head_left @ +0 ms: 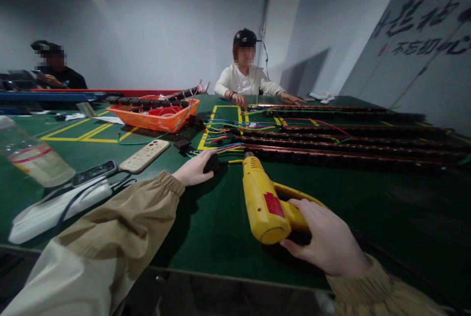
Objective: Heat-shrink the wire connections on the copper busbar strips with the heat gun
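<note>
A yellow heat gun (263, 203) with a red label is held by its handle in my right hand (327, 237). Its metal nozzle points away from me at the near end of a long black-and-copper strip (331, 156). My left hand (195, 168) is closed on a small black connector (211, 164), left of the nozzle. Coloured wires (230, 147) run between the connector area and the strips, and a yellow wire passes close to the nozzle.
An orange basket (158, 119) holds black parts and red tape. At left are a clear bottle (40, 159), a beige phone (144, 156) and a white power strip (61, 208). Across the table a person touches the far strips; another person sits far left.
</note>
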Demonstrator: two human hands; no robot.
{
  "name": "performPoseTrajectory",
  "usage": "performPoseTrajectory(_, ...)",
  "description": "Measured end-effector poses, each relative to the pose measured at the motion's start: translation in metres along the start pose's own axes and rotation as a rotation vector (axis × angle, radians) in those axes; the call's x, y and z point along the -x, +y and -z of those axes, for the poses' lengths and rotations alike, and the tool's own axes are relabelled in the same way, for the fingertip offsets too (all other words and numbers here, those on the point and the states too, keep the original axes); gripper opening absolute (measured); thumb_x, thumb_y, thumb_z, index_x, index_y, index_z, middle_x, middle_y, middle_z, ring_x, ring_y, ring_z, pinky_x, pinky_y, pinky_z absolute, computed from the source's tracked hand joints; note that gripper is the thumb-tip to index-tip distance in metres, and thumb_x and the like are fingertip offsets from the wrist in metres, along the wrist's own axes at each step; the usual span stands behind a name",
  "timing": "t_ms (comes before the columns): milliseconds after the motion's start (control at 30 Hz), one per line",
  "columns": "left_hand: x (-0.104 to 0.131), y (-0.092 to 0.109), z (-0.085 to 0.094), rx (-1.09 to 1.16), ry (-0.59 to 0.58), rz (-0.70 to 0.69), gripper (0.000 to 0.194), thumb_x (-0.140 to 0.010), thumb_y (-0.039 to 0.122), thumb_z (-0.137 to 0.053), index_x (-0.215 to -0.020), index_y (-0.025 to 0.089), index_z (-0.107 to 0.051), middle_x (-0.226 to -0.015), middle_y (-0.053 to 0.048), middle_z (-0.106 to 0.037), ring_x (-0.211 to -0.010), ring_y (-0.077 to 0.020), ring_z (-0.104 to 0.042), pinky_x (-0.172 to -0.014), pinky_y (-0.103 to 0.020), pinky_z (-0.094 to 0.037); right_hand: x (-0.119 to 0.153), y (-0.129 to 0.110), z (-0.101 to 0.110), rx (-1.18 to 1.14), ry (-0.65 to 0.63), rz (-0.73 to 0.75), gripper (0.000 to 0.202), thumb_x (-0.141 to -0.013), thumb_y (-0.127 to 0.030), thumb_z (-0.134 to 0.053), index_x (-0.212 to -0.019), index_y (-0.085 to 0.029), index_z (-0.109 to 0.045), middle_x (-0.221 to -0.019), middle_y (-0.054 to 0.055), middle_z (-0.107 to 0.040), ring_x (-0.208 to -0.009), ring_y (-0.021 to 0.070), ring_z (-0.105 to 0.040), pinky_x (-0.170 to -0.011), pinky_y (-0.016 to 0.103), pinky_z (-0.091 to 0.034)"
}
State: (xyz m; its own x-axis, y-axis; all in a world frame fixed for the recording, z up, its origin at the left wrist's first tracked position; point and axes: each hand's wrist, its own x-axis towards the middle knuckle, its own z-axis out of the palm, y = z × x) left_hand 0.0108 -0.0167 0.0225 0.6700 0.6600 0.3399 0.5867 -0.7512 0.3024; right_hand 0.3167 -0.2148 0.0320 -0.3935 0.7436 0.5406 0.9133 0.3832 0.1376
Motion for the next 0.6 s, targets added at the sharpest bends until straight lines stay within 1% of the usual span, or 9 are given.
performPoseTrajectory(100,-0.001,0.000,-0.005,0.053,0.039,0.018,0.066,-0.079,0.030,-0.053,-0.137,0.011,-0.030,-0.131,-0.015,-0.044,-0.124,-0.0259,-0.042,-0.108,-0.040,-0.034,0.000,-0.002,0.001,-0.004,-0.001,-0.011,0.060,-0.067,-0.057,-0.061,-0.103,-0.010,-0.055,-0.091,0.012,-0.068,-0.080,0.0251,-0.067,-0.068,0.037,-0.056)
performPoseTrajectory(233,-0.004,-0.003,-0.013,0.095,0.108,0.007,0.064,-0.080,0.028,-0.054,-0.137,0.011,-0.030,-0.133,-0.015,-0.042,-0.127,-0.0254,-0.038,-0.110,-0.041,-0.030,-0.001,-0.008,0.004,-0.024,-0.005,0.009,0.059,-0.069,-0.059,-0.059,-0.102,-0.010,-0.055,-0.088,0.012,-0.067,-0.079,0.0239,-0.066,-0.068,0.036,-0.055)
performPoseTrajectory(367,-0.007,-0.006,-0.018,0.130,0.143,0.037,0.070,-0.079,0.030,-0.057,-0.139,0.011,-0.026,-0.135,-0.017,-0.041,-0.129,-0.0258,-0.037,-0.110,-0.043,-0.029,-0.001,-0.016,0.006,-0.065,-0.027,0.029,0.061,-0.072,-0.061,-0.056,-0.103,-0.009,-0.055,-0.087,0.012,-0.066,-0.077,0.0223,-0.065,-0.068,0.035,-0.054)
performPoseTrajectory(433,-0.008,-0.007,-0.018,0.162,0.147,0.054,0.068,-0.080,0.033,-0.056,-0.138,0.012,-0.028,-0.135,-0.016,-0.043,-0.128,-0.0259,-0.039,-0.108,-0.043,-0.033,-0.001,-0.021,0.006,-0.077,-0.018,0.047,0.064,-0.072,-0.063,-0.055,-0.103,-0.008,-0.055,-0.088,0.013,-0.066,-0.078,0.0229,-0.065,-0.070,0.035,-0.054)
performPoseTrajectory(500,-0.008,-0.006,-0.017,0.204,0.141,0.071,0.060,-0.082,0.036,-0.054,-0.135,0.014,-0.034,-0.132,-0.014,-0.047,-0.124,-0.0253,-0.044,-0.101,-0.042,-0.042,-0.001,-0.026,0.007,-0.097,-0.003,0.059,0.066,-0.072,-0.066,-0.052,-0.103,-0.007,-0.056,-0.090,0.013,-0.067,-0.080,0.0237,-0.065,-0.071,0.036,-0.053)
performPoseTrajectory(567,-0.008,-0.004,-0.015,0.230,0.128,0.056,0.052,-0.083,0.036,-0.051,-0.131,0.016,-0.040,-0.128,-0.012,-0.052,-0.118,-0.0242,-0.049,-0.095,-0.040,-0.046,-0.001,-0.032,0.007,-0.125,0.011,0.068,0.068,-0.074,-0.068,-0.047,-0.102,-0.007,-0.058,-0.090,0.013,-0.067,-0.080,0.0239,-0.065,-0.071,0.036,-0.053)
performPoseTrajectory(600,-0.008,-0.002,-0.014,0.233,0.122,0.031,0.051,-0.083,0.035,-0.051,-0.129,0.017,-0.041,-0.126,-0.012,-0.053,-0.117,-0.0239,-0.050,-0.095,-0.040,-0.046,-0.001,-0.034,0.007,-0.137,0.018,0.073,0.069,-0.075,-0.070,-0.044,-0.101,-0.007,-0.059,-0.090,0.014,-0.067,-0.080,0.0240,-0.065,-0.071,0.037,-0.053)
